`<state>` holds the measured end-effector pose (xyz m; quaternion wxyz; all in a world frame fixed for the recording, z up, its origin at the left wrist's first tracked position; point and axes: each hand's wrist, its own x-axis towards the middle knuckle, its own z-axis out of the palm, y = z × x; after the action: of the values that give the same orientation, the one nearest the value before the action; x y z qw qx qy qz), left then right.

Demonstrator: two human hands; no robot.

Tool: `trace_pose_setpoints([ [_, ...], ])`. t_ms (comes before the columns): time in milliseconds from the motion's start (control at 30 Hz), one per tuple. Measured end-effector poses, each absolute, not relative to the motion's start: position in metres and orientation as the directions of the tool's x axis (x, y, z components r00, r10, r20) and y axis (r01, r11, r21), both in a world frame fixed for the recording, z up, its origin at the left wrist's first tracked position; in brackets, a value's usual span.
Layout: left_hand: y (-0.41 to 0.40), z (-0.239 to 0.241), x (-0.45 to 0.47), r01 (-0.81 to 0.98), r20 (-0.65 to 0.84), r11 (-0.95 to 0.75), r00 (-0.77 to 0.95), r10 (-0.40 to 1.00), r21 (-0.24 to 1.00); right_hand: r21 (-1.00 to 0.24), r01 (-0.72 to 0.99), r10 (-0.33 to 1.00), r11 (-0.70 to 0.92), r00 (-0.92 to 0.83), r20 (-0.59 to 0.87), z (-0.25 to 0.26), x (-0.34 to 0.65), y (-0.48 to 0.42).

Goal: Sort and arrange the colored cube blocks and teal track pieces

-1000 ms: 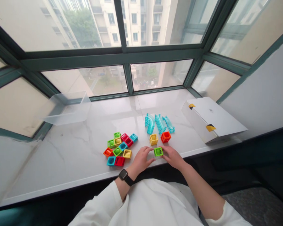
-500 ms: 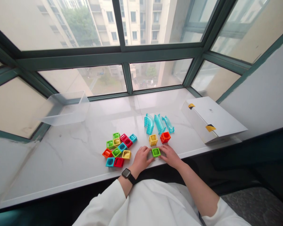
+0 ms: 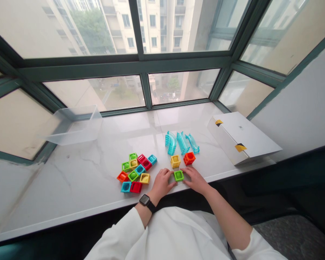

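A small green toy block with a hollow top sits near the front edge of the white ledge. My left hand, with a black watch on its wrist, holds the block's left side between thumb and fingers. On the opposite side, my right hand has its thumb and fingertips at the block. Just beyond it stand a yellow block and an orange-red block. Left of my hands lies a loose group of coloured blocks in green, yellow, blue, red and orange.
Several clear teal track pieces lie behind the yellow and orange-red blocks. A transparent plastic bin stands at the back left of the ledge. At the right is a white box with yellow-black tabs. Green-framed windows border the back.
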<state>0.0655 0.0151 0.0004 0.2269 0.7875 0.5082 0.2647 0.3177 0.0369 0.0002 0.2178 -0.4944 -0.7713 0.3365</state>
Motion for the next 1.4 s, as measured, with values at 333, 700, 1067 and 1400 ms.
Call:
trace_pose_setpoints([
  [333,0.016,-0.004,0.062,0.621,0.196,-0.353,0.308,0.931,0.700,-0.778,0.562,0.936,0.281,-0.341,0.091,-0.006,0.314,0.038],
  [700,0.015,0.003,0.062,0.593,0.205,-0.357,0.310,0.928,0.722,-0.770,0.580,0.932,0.268,-0.358,0.055,0.001,0.304,0.044],
  [1067,0.015,0.004,0.063,0.612,0.195,-0.364,0.326,0.925,0.702,-0.772,0.575,0.932,0.271,-0.358,0.060,-0.003,0.306,0.042],
  [1400,0.015,0.007,0.064,0.643,0.163,-0.350,0.332,0.929,0.681,-0.769,0.530,0.897,0.358,-0.424,0.126,-0.008,0.316,0.037],
])
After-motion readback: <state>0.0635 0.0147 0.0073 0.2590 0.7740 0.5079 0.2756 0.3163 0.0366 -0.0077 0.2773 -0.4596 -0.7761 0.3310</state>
